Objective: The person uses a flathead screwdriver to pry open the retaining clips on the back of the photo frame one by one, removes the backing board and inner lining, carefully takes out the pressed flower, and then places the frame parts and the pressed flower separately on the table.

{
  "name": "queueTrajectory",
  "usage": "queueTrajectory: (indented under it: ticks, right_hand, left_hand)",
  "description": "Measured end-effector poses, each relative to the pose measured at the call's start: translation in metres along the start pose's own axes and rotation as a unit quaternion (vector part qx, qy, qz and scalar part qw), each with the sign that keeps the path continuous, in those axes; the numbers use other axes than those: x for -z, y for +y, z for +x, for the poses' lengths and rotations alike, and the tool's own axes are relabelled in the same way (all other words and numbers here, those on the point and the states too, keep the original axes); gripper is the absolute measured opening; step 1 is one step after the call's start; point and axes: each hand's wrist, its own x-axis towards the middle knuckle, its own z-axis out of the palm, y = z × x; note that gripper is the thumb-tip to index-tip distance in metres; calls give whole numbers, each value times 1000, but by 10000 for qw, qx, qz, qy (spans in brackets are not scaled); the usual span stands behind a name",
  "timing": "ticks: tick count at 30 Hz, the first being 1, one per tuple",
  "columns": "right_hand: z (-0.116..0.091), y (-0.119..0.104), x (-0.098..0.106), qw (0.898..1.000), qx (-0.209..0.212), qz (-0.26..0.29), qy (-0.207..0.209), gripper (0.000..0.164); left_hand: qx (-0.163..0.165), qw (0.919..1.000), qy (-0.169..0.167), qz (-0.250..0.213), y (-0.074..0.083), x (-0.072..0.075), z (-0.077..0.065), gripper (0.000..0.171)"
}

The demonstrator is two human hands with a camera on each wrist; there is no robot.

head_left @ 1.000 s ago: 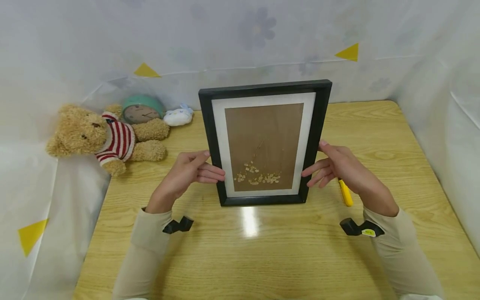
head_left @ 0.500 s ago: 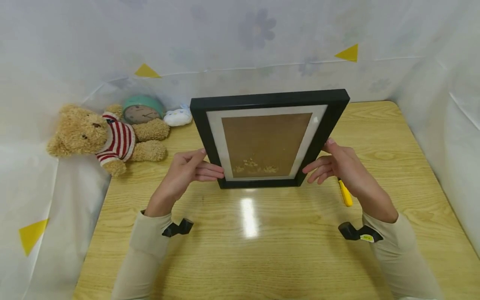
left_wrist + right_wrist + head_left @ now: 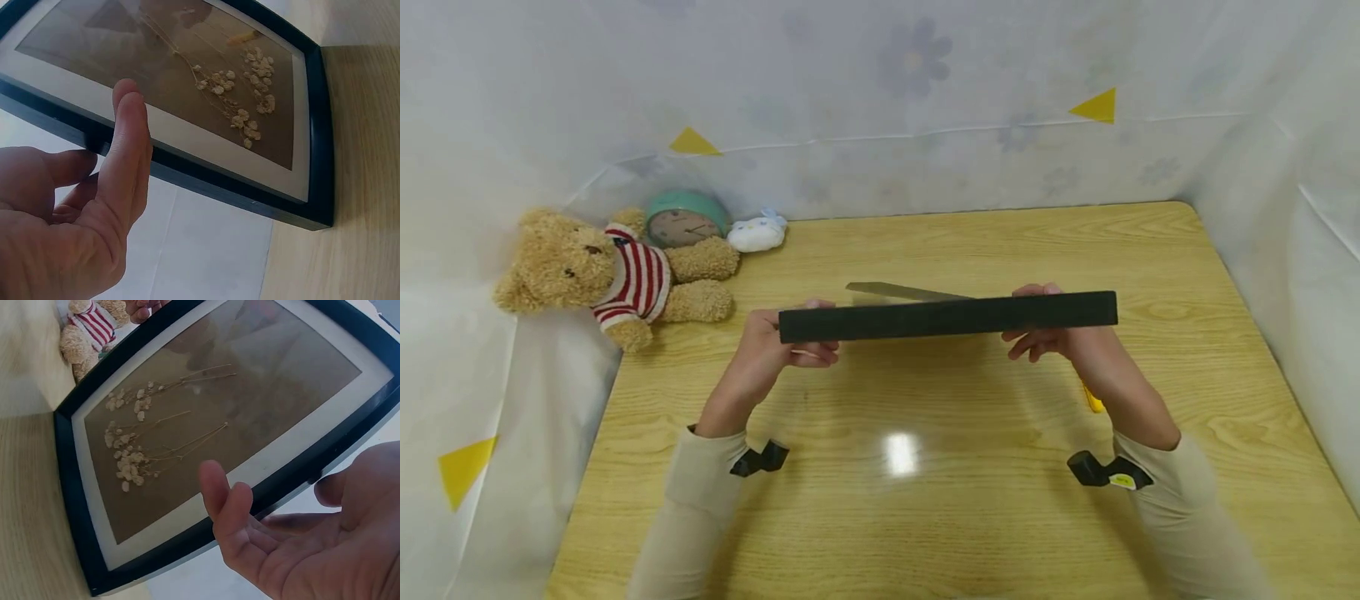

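A black picture frame [image 3: 947, 317] stands upright, seen from above along its top edge in the head view. Behind it a flat stand leg [image 3: 902, 291] sticks out at an angle. Dried flowers [image 3: 240, 119] on a brown backing with a white border show through the front in the left wrist view. My left hand [image 3: 765, 354] grips the frame's left side, fingers in front and thumb at the back. On the opposite side my right hand [image 3: 1086, 350] grips it the same way, its fingertips [image 3: 215, 478] over the white border in the right wrist view.
A teddy bear [image 3: 643, 269] in a striped sweater lies at the left. Behind it are a green round clock [image 3: 683, 218] and a small white plush [image 3: 757, 234]. Something yellow [image 3: 1093, 400] lies partly hidden beneath my right wrist. White sheeting [image 3: 880, 83] surrounds the wooden table [image 3: 925, 517].
The frame's top has tipped toward me until its front face is out of the head view. Its stand leg has come into sight behind. Both hands have kept their hold.
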Motion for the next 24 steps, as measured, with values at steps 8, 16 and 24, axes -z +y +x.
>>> queueTrajectory:
  ticks: [8, 16, 24]
  right_hand:
    - [4, 12, -3, 9968, -472, -119, 633, 49]
    - [5, 28, -4, 9918, -708, -883, 595, 48]
    - [8, 57, -11, 9895, -1197, -688, 430, 55]
  left_hand:
    - [-83, 9956, 115, 925, -15, 5, 1, 47]
    - [79, 9948, -6, 1019, -29, 3, 4, 40]
    - [296, 9893, -96, 1427, -49, 2, 8, 47]
